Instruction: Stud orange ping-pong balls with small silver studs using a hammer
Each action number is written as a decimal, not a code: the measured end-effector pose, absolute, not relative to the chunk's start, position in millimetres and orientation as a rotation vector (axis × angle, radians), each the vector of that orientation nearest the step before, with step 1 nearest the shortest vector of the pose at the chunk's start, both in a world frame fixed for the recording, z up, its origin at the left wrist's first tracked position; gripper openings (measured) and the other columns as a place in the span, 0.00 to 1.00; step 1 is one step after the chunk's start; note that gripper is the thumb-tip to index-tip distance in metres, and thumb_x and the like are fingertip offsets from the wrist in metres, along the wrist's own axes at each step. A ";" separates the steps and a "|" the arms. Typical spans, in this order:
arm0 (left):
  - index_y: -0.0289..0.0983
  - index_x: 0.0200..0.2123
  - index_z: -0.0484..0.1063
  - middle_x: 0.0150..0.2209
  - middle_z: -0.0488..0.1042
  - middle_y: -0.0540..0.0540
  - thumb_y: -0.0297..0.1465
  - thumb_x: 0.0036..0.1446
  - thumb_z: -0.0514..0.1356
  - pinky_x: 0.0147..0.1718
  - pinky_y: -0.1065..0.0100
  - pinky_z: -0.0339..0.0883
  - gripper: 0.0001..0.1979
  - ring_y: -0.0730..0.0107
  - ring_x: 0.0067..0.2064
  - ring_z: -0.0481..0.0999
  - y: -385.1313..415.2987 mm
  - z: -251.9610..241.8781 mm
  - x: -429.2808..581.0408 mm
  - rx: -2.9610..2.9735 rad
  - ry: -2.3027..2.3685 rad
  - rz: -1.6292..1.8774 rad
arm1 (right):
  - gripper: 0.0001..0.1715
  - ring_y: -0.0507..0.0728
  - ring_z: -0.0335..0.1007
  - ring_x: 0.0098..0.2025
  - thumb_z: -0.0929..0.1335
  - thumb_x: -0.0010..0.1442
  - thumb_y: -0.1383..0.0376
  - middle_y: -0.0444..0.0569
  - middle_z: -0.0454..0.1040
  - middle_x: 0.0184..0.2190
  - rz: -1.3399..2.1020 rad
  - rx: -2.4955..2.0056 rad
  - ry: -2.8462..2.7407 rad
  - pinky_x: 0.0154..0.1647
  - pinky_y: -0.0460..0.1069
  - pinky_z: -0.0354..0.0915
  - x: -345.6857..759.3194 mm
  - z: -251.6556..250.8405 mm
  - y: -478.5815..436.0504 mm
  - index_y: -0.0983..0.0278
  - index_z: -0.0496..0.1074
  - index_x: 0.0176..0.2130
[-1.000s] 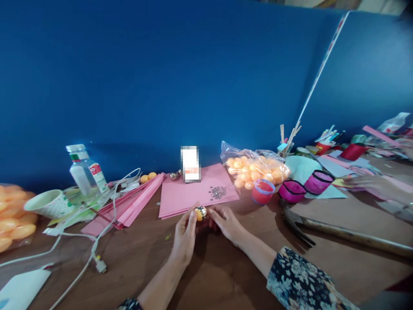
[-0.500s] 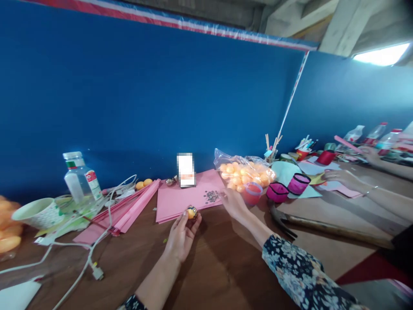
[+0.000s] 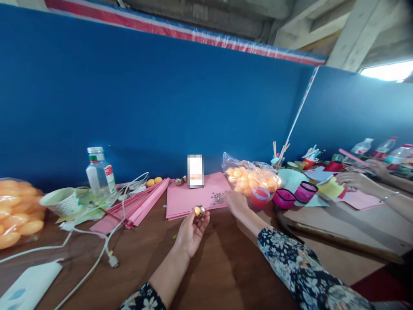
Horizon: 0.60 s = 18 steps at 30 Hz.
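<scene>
My left hand (image 3: 192, 232) has its fingers wrapped round an orange ball (image 3: 199, 211), partly covered with shiny silvery bits. A small pile of silvery pieces (image 3: 218, 198) lies on a stack of pink paper (image 3: 190, 201), too small to make out exactly. Just right of the pile, my right hand (image 3: 238, 204) reaches low over the paper's edge. Its fingertips point away and are hidden, so what they hold does not show. Two more silvery covered balls (image 3: 179, 181) rest at the back of the paper, beside a white blurred-out object (image 3: 195, 171).
A clear bag of orange balls (image 3: 248, 178) and a red cup (image 3: 260, 198) stand to the right. A hammer (image 3: 338, 239) lies there, near a co-worker's hand (image 3: 358, 183). At left are a bottle (image 3: 98, 172), a paper cup (image 3: 63, 201), white cables (image 3: 108, 234) and another ball bag (image 3: 19, 211).
The whole view has shifted, so things sit a little further right. My right hand remains by the silvery pile, its fingers now less visible. My left hand keeps the ball.
</scene>
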<state>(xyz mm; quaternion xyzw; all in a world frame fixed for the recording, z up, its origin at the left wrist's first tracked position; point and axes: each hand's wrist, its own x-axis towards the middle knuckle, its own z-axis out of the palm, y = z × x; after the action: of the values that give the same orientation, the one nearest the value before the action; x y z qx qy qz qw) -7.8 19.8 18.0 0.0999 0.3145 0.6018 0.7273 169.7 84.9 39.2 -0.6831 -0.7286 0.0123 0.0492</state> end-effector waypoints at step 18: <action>0.29 0.35 0.72 0.33 0.76 0.39 0.24 0.53 0.56 0.33 0.70 0.73 0.07 0.68 0.33 0.77 10.6 26.1 2.2 0.331 0.701 1.219 | 0.09 0.53 0.68 0.29 0.59 0.58 0.65 0.46 0.72 0.27 -0.057 -1.721 -2.024 0.30 0.45 0.59 266.2 44.2 -21.2 0.63 0.67 0.31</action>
<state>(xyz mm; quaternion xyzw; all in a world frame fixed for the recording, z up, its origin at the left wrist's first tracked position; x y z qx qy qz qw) 2.2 10.6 26.1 0.1513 0.3210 0.5579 0.7503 266.2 -21.2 44.2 -0.6287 -0.7395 -0.0209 0.2398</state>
